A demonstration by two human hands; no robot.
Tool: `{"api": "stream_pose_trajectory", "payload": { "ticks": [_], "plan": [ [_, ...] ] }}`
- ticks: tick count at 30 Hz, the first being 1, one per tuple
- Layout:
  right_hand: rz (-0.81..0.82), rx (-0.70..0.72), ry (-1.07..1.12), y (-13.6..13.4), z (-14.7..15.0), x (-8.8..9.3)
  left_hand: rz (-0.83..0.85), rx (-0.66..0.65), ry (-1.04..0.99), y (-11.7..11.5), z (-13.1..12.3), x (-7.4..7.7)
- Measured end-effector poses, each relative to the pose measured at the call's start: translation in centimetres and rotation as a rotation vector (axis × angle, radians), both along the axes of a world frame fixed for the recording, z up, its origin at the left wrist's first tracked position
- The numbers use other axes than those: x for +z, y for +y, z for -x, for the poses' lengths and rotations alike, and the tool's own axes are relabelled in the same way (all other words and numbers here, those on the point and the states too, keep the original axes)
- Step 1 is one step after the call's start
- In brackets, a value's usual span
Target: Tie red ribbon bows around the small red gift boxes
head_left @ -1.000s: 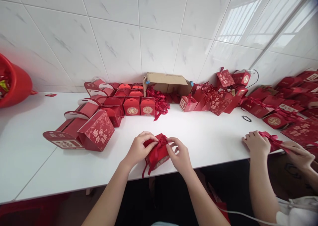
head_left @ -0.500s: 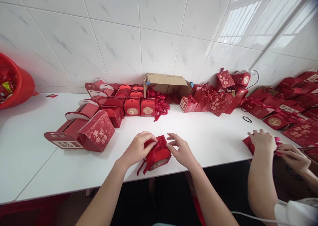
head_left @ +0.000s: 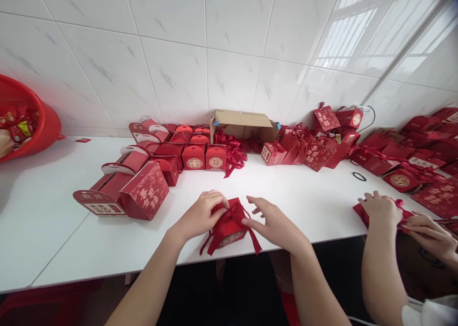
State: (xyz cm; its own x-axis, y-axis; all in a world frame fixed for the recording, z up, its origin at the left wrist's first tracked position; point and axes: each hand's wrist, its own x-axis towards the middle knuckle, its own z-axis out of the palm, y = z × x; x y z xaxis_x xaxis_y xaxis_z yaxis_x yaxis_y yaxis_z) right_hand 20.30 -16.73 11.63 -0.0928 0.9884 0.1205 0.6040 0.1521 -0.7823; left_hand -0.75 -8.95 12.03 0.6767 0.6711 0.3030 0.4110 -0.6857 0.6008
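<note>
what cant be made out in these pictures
In the head view:
Left side of the small box: partly covered by the left hand.
Contents of the small box: hidden by its walls.
Rest of the bucket: cut off by the left edge.
Inside of the cardboard box: partly hidden by ribbons.
Middle of the co-worker's package: covered by the co-worker's hand.

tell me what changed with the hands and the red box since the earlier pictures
The right hand let go of the shiny red ribbon bow and moved right, spread open. A red ribbon tail now hangs at the right of the small red paper box. The left hand stays at the bow, the box on the white table.
</note>
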Motion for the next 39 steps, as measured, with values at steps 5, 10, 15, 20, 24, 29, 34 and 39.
{"api": "stream_pose_trajectory", "payload": {
  "ticks": [5, 10, 15, 20, 24, 29, 34, 39],
  "plan": [
    [-0.062, -0.007, 0.072, 3.0, 1.3, -0.8, 0.017, 0.009, 0.011, -0.1, -0.1, 0.1],
    [-0.163, 0.114, 0.098, 2.9, 1.7, -1.2, 0.026, -0.015, 0.04, 0.2, -0.1, 0.3],
    [-0.278, 0.255, 0.029, 2.2, 1.1, -1.6, 0.01, -0.034, 0.054, 0.6, 0.0, 0.5],
    [-0.306, 0.322, -0.108, 1.8, 1.1, -2.7, -0.022, -0.015, 0.063, 0.9, 0.2, 0.6],
    [-0.285, 0.345, -0.128, 1.7, 1.4, -3.3, -0.05, 0.002, 0.087, 1.1, 0.4, 0.5],
    [-0.22, 0.349, -0.088, 1.6, 1.2, -3.4, -0.052, 0.016, 0.082, 1.4, 0.6, 0.5],
    [-0.176, 0.339, -0.032, 1.8, 1.1, -3.7, -0.004, -0.01, 0.107, 1.2, 0.7, 0.4],
    [-0.155, 0.343, -0.043, 1.9, 1.2, -3.4, 0.054, -0.066, 0.147, 1.2, 0.6, 0.2]
  ]
}}
